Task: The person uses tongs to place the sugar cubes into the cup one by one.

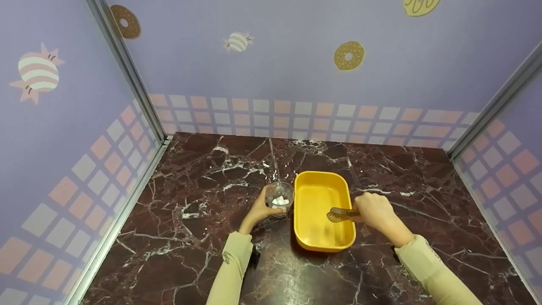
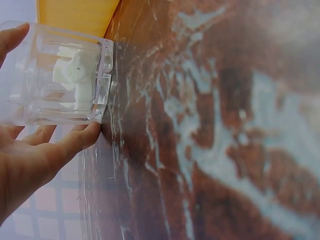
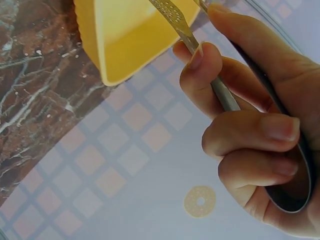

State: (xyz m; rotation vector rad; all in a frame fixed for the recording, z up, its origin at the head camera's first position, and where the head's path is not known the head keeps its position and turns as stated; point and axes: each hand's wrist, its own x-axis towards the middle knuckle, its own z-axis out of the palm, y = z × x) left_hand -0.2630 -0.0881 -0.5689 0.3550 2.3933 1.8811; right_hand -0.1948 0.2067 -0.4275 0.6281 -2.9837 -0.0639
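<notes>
My left hand (image 1: 259, 210) grips a clear plastic cup (image 1: 276, 189), with thumb and fingers on opposite sides. Several white chunks (image 2: 75, 75) lie in the bottom of this cup, which stands on the marbled surface in the left wrist view. Just to its right is a yellow rectangular tub (image 1: 315, 203), with nothing visible inside. My right hand (image 1: 376, 212) holds metal tongs (image 1: 340, 214) at the tub's right side, fingers curled round the arms. The perforated tong tips hang over the tub, and no item shows between them.
Dark red marbled tabletop (image 1: 203, 254) lies under everything. Purple patterned panels (image 1: 288, 76) enclose the back and both sides, with metal strips (image 1: 127, 63) at the corners. Small white bits (image 1: 277, 173) show behind the cup; whether they are crumbs or marbling is unclear.
</notes>
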